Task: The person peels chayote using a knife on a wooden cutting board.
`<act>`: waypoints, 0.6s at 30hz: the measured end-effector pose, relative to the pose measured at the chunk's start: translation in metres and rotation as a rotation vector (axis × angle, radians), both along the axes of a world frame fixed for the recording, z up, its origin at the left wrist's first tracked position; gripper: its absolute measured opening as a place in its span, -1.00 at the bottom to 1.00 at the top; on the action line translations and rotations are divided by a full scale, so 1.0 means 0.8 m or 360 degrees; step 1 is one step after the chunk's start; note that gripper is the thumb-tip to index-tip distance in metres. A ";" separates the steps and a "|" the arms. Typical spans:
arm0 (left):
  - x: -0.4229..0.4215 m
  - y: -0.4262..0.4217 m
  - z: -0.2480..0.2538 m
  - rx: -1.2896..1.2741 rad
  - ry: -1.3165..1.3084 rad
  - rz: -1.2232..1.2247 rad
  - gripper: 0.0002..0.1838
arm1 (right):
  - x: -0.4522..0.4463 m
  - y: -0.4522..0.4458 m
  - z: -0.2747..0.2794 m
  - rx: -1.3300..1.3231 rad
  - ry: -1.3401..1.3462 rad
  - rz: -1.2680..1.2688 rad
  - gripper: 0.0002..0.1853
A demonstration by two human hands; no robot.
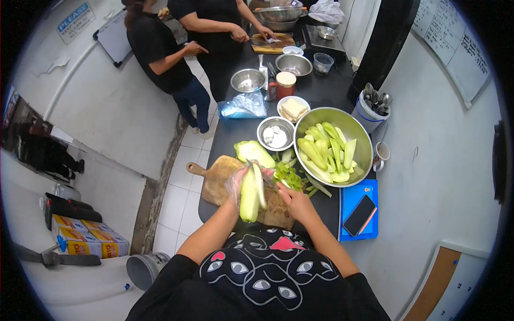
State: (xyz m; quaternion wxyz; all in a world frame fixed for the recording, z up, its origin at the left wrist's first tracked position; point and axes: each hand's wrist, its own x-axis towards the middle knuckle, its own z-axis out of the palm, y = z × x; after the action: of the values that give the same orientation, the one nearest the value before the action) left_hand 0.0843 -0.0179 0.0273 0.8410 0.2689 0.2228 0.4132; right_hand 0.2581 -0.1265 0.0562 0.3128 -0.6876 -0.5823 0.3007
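Note:
My left hand (pixel 235 182), in a clear plastic glove, grips a long piece of pale green gourd (pixel 249 198) upright above the wooden cutting board (pixel 217 182). A thin pale strip (pixel 261 187) stands along the right side of the piece. To the right of it, my right hand (pixel 294 202) is closed with the index finger stretched forward; what it holds is hidden. Another large gourd piece (pixel 254 153) lies behind the board. Green peelings (pixel 288 176) are heaped beside my right hand. A large steel bowl (pixel 365 152) of gourd wedges (pixel 326 150) stands at the right.
Beyond are a small bowl of white pieces (pixel 276 134), a plate of pale slices (pixel 293 108), a red mug (pixel 284 85) and a plastic bag (pixel 243 106). A phone (pixel 359 215) lies on a blue folder (pixel 369 188). Two people in black work at the far end.

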 end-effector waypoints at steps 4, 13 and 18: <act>-0.023 -0.019 0.017 0.0018 0.0218 -0.0121 -0.58 | 0.027 0.006 -0.026 -0.1042 0.1109 0.0061 -0.48; -0.035 -0.027 -0.058 -0.0905 -0.0479 -0.0087 -0.54 | 0.000 -0.068 -0.049 -0.0307 0.0167 0.0181 -0.62; -0.033 -0.020 -0.062 -0.0741 -0.0619 -0.0082 -0.55 | -0.019 -0.094 0.000 -0.0473 0.0055 0.0182 -0.63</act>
State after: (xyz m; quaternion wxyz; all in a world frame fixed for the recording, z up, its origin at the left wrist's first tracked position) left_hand 0.0581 -0.0342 -0.0224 0.9172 -0.0098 0.1394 0.3732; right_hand 0.2427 -0.2015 0.0560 0.1999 -0.6867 -0.5641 0.4126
